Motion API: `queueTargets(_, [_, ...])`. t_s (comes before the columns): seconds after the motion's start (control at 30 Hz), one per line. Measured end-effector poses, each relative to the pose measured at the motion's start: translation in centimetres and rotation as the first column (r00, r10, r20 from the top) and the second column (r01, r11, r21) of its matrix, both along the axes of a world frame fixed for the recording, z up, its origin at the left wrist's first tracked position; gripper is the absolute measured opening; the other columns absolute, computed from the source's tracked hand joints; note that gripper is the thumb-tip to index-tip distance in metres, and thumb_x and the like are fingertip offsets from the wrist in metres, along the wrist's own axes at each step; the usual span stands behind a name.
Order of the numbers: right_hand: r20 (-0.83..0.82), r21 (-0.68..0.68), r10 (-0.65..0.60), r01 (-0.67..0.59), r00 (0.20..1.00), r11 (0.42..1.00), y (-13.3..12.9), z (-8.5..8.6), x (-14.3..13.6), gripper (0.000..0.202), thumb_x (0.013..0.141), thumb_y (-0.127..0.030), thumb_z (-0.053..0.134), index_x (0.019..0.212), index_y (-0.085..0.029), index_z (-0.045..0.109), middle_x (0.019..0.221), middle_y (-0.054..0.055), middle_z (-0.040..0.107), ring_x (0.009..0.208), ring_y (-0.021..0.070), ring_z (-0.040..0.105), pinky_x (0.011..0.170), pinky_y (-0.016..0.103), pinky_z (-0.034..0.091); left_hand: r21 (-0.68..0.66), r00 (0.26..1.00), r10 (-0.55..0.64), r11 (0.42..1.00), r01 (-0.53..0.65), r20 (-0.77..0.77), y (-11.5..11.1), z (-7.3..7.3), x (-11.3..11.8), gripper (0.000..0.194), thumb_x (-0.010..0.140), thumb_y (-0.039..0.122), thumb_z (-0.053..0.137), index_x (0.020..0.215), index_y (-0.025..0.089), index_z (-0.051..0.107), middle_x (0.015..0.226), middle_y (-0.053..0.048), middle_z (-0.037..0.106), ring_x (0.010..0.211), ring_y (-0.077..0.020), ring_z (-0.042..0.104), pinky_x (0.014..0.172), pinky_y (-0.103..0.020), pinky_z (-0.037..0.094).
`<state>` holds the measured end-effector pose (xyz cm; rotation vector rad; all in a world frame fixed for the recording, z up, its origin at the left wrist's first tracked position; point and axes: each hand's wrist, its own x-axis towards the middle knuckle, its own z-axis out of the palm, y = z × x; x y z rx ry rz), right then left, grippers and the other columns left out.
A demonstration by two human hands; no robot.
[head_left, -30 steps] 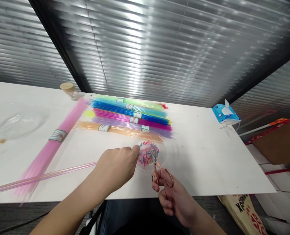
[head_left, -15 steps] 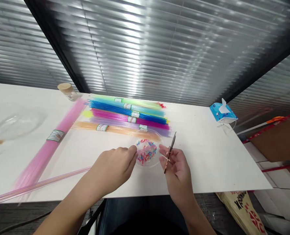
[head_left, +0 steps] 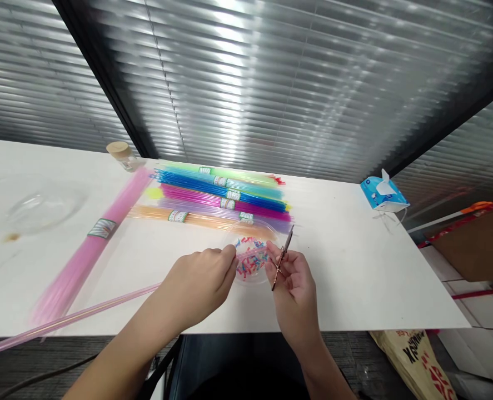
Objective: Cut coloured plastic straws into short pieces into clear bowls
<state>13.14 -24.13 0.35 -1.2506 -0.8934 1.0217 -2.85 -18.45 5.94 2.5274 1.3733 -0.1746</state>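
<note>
My left hand (head_left: 207, 278) is closed around a thin bunch of pink plastic straws (head_left: 104, 308), whose long ends trail to the lower left past the table edge. Their short ends stick out to the right over a clear round bowl (head_left: 252, 281). Small cut pieces (head_left: 248, 270) in red, pink and blue lie inside that bowl. In my right hand (head_left: 295, 294) is a pair of scissors (head_left: 283, 256), blades pointing up and away. The thumb and fingertips of this hand are at the straws' right tips; whether they press on them is hard to see.
Banded bundles of coloured straws (head_left: 225, 194) lie behind the bowl. A pink bundle (head_left: 83, 253) slants across the left side, near a cork-topped jar (head_left: 123, 155) and a clear plastic dome (head_left: 41, 208). A blue tissue pack (head_left: 383, 193) sits at the far right of the white table (head_left: 354, 266).
My right hand has moved left with the scissors, and its fingertips have come up to the straw tips. My left hand still holds the straws. The view has shifted slightly.
</note>
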Motion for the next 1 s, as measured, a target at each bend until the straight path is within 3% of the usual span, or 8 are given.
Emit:
queueTargets(0.37, [-0.036, -0.049, -0.005, 0.003, 0.999, 0.999, -0.16, 0.11, -0.11, 0.022, 0.088, -0.032, 0.061, 0.103, -0.019, 0.051, 0.100, 0.009, 0.069, 0.102, 0.0223, 0.064, 0.078, 0.033, 0.055, 0.014, 0.997, -0.032, 0.999, 0.033, -0.066, -0.06, 0.23, 0.40, 0.024, 0.096, 0.027, 0.025, 0.089, 0.018, 0.046, 0.072, -0.005, 0.059, 0.061, -0.0195, 0.059, 0.050, -0.027, 0.032])
queueTargets(1.0, [0.025, -0.015, -0.010, 0.011, 1.000, 1.000, -0.73, -0.59, -0.05, 0.020, 0.090, -0.030, 0.058, 0.106, -0.020, 0.051, 0.106, 0.008, 0.067, 0.108, 0.0214, 0.062, 0.085, 0.032, 0.051, 0.012, 0.997, -0.079, 0.997, 0.079, -0.017, 0.21, 0.02, 0.53, 0.024, 0.096, 0.025, 0.023, 0.087, 0.019, 0.045, 0.075, -0.005, 0.061, 0.066, -0.0213, 0.060, 0.054, -0.031, 0.035])
